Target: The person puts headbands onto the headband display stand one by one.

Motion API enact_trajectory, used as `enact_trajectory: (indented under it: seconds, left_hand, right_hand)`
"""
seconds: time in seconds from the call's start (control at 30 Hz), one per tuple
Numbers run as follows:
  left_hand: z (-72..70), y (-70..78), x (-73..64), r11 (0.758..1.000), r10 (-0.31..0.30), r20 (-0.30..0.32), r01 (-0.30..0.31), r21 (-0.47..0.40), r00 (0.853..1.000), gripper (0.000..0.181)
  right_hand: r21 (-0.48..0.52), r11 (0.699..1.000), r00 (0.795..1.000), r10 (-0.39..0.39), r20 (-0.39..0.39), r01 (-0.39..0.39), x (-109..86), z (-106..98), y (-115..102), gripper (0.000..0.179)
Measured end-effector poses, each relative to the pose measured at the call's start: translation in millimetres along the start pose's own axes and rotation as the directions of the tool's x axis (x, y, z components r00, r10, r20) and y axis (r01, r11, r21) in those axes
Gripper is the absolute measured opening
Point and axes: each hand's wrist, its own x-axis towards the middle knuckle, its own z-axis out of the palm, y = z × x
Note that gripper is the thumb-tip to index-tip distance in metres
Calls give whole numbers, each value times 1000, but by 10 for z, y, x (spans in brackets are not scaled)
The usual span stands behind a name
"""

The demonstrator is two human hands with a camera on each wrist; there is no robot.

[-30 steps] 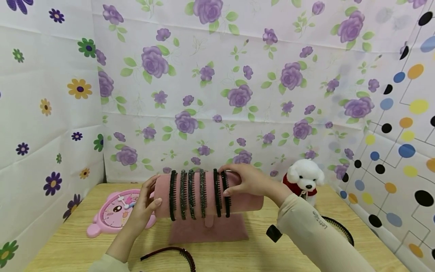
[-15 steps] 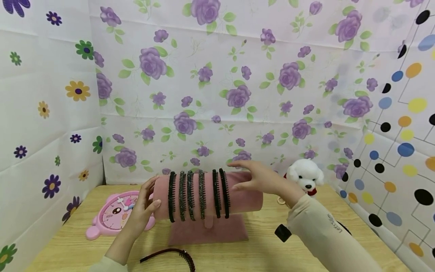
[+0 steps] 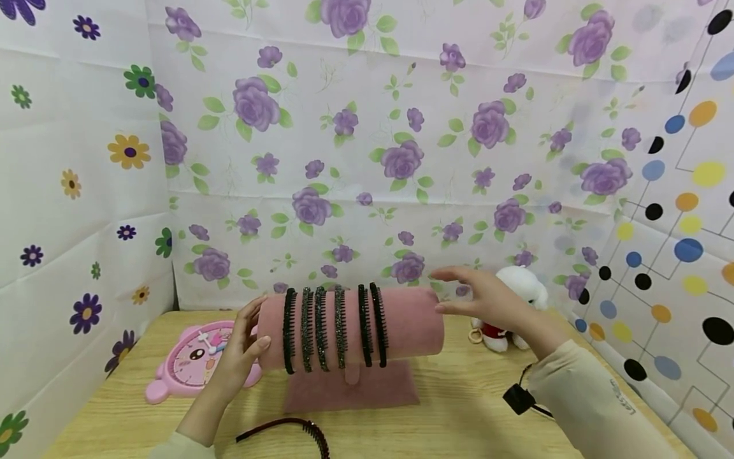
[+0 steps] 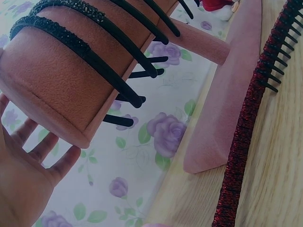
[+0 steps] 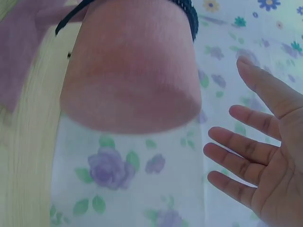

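In the head view, a pink headband display stand (image 3: pixel 413 322) stands on the table. Several black headbands circle its padded roll; glittery dark ones (image 3: pixel 322 328) sit left of centre, and two black ones (image 3: pixel 380 328) lie farther right. My left hand (image 3: pixel 235 354) grips the roll's left end, thumb in front; in the left wrist view its fingers (image 4: pixel 66 163) lie against that end. My right hand (image 3: pixel 487 296) is off the roll's right end, fingers spread and holding nothing, as the right wrist view of the hand (image 5: pixel 274 161) shows. A dark red headband (image 4: pixel 241 127) lies in front of the stand.
A pink toy clock (image 3: pixel 186 366) lies at the left of the table. Behind my right hand sits a white plush dog (image 3: pixel 518 284) in red. A small black box (image 3: pixel 518 399) is beside my right sleeve. Patterned cloth walls enclose the back and sides.
My right hand has let go of the rightmost headband and moved right, off the roll's end. My left hand keeps its grip on the stand.
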Motion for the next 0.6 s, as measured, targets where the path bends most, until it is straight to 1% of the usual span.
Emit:
enact_trajectory:
  seconds: [0.17, 0.3, 0.4, 0.6]
  left_hand:
    - [5, 1, -1, 1000, 2, -2, -2, -3, 1000, 61]
    - [6, 2, 3, 1000, 11, 5, -11, -12, 1000, 61]
    - [8, 4, 5, 1000, 16, 9, -16, -18, 1000, 61]
    - [6, 9, -3, 1000, 18, 5, -18, -21, 1000, 61]
  right_hand:
    - [-46, 999, 999, 26, -48, -28, -140, -66, 180, 56]
    - [-45, 997, 995, 58, -86, -62, -275, -105, 275, 50]
    - [-41, 994, 989, 94, -110, -99, -385, -121, 344, 46]
    - [-55, 983, 977, 165, -132, -173, -598, -125, 527, 46]
